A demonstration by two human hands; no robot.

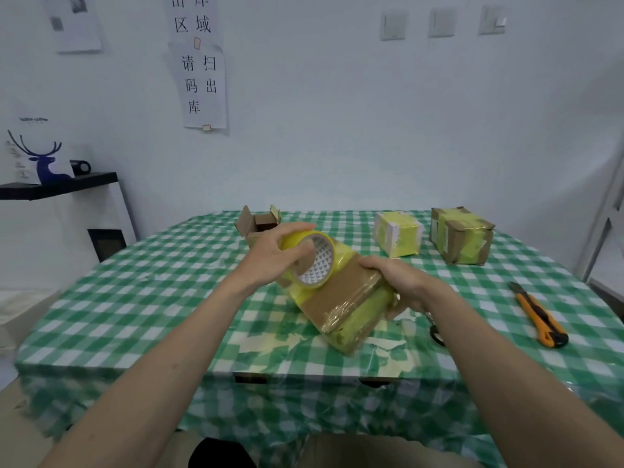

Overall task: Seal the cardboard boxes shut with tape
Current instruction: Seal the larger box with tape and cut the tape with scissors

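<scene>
Left hand (270, 253) is gripping the yellow tape roll (312, 261) against the top of the long cardboard box (341, 298), fingers curling into its core; right hand (398, 282) is clutching the box's right side, holding it tilted over the green checked tablecloth (162, 298). Behind, an open box (258, 226) is sitting near the far edge; two taped boxes (398, 238) (461, 235) are standing off to the right; an orange utility knife (540, 315) is lying near the right edge.
</scene>
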